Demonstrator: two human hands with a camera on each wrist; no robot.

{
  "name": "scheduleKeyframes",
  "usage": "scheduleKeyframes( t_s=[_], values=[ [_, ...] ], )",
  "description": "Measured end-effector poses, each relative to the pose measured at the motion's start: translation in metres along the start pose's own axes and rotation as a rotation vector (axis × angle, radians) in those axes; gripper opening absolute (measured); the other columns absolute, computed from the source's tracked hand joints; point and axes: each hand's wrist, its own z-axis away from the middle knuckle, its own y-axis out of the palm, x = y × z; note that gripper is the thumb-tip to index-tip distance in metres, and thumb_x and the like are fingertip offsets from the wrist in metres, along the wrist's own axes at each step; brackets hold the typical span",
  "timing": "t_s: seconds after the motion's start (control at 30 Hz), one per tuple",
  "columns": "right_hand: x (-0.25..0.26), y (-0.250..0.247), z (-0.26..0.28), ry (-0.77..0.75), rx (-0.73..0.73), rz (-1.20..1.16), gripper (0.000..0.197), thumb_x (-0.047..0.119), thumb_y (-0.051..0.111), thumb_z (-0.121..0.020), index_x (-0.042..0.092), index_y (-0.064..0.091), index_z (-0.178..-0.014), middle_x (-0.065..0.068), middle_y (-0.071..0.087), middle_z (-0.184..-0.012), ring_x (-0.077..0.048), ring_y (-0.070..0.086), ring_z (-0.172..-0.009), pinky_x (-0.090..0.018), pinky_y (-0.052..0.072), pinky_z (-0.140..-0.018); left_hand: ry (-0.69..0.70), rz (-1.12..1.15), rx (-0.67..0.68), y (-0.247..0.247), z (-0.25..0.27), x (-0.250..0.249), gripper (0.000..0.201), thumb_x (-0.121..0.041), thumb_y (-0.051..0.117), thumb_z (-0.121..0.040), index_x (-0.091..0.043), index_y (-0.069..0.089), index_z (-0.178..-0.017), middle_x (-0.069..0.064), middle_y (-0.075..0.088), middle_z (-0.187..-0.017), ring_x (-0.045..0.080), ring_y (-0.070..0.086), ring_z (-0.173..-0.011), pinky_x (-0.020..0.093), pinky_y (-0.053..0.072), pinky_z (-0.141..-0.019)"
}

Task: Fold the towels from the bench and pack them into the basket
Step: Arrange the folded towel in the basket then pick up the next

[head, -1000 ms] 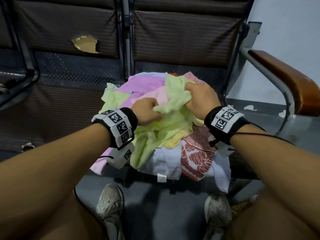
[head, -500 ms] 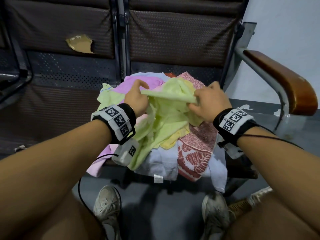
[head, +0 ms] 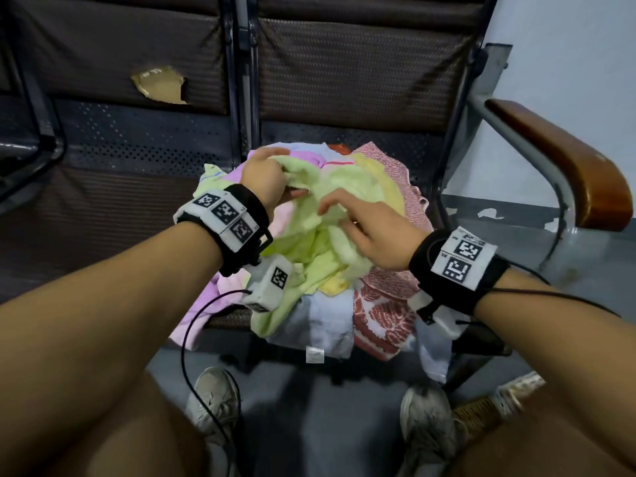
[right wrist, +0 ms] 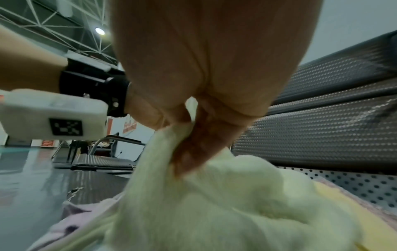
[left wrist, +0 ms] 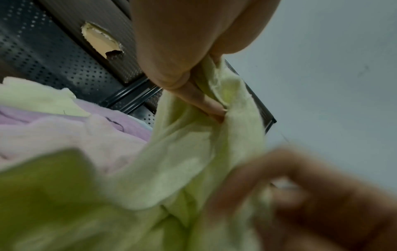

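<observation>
Pale green terry towel [head: 330, 215] atop a heap of coloured towels [head: 323, 304] on the dark perforated-metal bench seat [head: 137, 187], gripped by both hands.

The left hand [head: 265, 177] pinches the green towel's far edge between thumb and curled fingers [left wrist: 206, 103]. The right hand [head: 371, 232] has fingers curled into a fold nearer the person, cloth caught in them in the right wrist view. The bench has brown woven backrests [head: 361, 63], one with a torn hole [head: 160, 85], and a brown wooden armrest [head: 564, 166] against a pale wall [head: 568, 46]; grey floor [head: 309, 407] below.
</observation>
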Motion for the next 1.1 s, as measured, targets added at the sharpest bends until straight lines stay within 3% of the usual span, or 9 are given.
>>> scheduleKeyframes(
  t_s=[0.17, 0.3, 0.43, 0.57, 0.77, 0.87, 0.93, 1.0, 1.1],
  values=[
    [-0.007, 0.019, -0.002, 0.247, 0.333, 0.195, 0.033, 0.010, 0.055, -0.090, 0.026, 0.068, -0.115, 0.000, 0.064, -0.109, -0.016, 0.063, -0.090, -0.026, 0.047, -0.082, -0.039, 0.209, 0.011, 0.006, 0.011, -0.013, 0.030, 0.002, 0.040, -0.092, -0.010, 0.068, -0.087, 0.009, 0.068, -0.075, 0.020, 0.067, -0.063, 0.024, 0.055, -0.052],
    [-0.019, 0.018, -0.010, 0.420, 0.121, 0.274, 0.033, 0.003, 0.053, -0.085, 0.019, 0.071, -0.107, -0.006, 0.066, -0.115, -0.027, 0.062, -0.106, -0.029, 0.048, -0.087, -0.061, 0.268, 0.056, 0.009, 0.022, -0.017, 0.032, 0.003, 0.035, -0.094, -0.004, 0.066, -0.094, 0.011, 0.071, -0.072, 0.023, 0.071, -0.067, 0.027, 0.058, -0.057],
    [-0.011, 0.017, -0.022, 0.422, -0.027, 0.088, 0.022, 0.024, 0.055, -0.086, 0.023, 0.076, -0.089, 0.000, 0.073, -0.092, -0.020, 0.063, -0.086, -0.028, 0.048, -0.078, -0.079, 0.276, 0.114, 0.012, 0.032, -0.020, 0.037, 0.002, 0.032, -0.096, -0.005, 0.067, -0.084, 0.011, 0.073, -0.071, 0.021, 0.072, -0.066, 0.029, 0.061, -0.062],
    [0.015, 0.035, -0.033, 0.432, 0.042, -0.057, 0.068, 0.075, 0.043, -0.081, 0.015, 0.042, -0.048, 0.004, 0.045, -0.042, -0.017, 0.046, -0.047, -0.032, 0.033, -0.051, -0.125, 0.340, 0.181, 0.021, 0.041, -0.020, 0.035, -0.002, 0.033, -0.099, -0.003, 0.066, -0.089, 0.011, 0.074, -0.071, 0.023, 0.073, -0.066, 0.034, 0.063, -0.073],
    [0.003, 0.017, -0.042, 0.491, -0.261, -0.070, 0.043, 0.027, 0.049, -0.100, 0.014, 0.049, -0.059, -0.004, 0.049, -0.059, -0.026, 0.049, -0.065, -0.030, 0.032, -0.061, 0.018, 0.171, 0.031, 0.006, 0.026, -0.019, 0.034, 0.003, 0.035, -0.096, -0.003, 0.067, -0.108, 0.018, 0.070, -0.099, 0.029, 0.071, -0.082, 0.033, 0.062, -0.060],
    [-0.005, -0.005, -0.040, 0.520, -0.492, -0.371, 0.037, 0.017, 0.048, -0.097, 0.006, 0.051, -0.063, -0.004, 0.046, -0.061, -0.019, 0.045, -0.062, -0.029, 0.034, -0.058, 0.040, 0.049, -0.097, -0.012, 0.009, -0.011, 0.038, 0.006, 0.034, -0.095, -0.002, 0.065, -0.116, 0.023, 0.067, -0.096, 0.026, 0.067, -0.063, 0.032, 0.059, -0.053],
    [-0.005, -0.014, -0.039, 0.502, -0.531, -0.519, 0.034, 0.017, 0.045, -0.098, -0.003, 0.056, -0.073, -0.010, 0.049, -0.071, -0.020, 0.047, -0.070, -0.033, 0.037, -0.067, 0.037, -0.024, -0.063, -0.015, 0.007, -0.007, 0.039, 0.007, 0.030, -0.096, -0.003, 0.063, -0.114, 0.019, 0.068, -0.073, 0.022, 0.064, -0.047, 0.030, 0.055, -0.049],
    [-0.002, -0.018, -0.038, 0.480, -0.540, -0.531, 0.033, 0.021, 0.042, -0.098, 0.009, 0.054, -0.069, -0.004, 0.050, -0.071, -0.020, 0.049, -0.073, -0.034, 0.038, -0.070, 0.032, -0.028, -0.044, -0.012, 0.007, -0.008, 0.039, 0.007, 0.027, -0.096, -0.006, 0.062, -0.109, 0.012, 0.064, -0.058, 0.017, 0.060, -0.040, 0.027, 0.054, -0.047],
    [-0.005, -0.022, -0.027, 0.364, -0.434, -0.263, 0.040, 0.043, 0.058, -0.095, 0.022, 0.052, -0.061, 0.011, 0.051, -0.060, -0.008, 0.049, -0.059, -0.026, 0.038, -0.060, 0.023, 0.093, -0.074, -0.013, 0.001, -0.015, 0.036, 0.006, 0.031, -0.097, -0.009, 0.062, -0.109, 0.014, 0.067, -0.079, 0.020, 0.067, -0.055, 0.028, 0.057, -0.050]
  ],
)
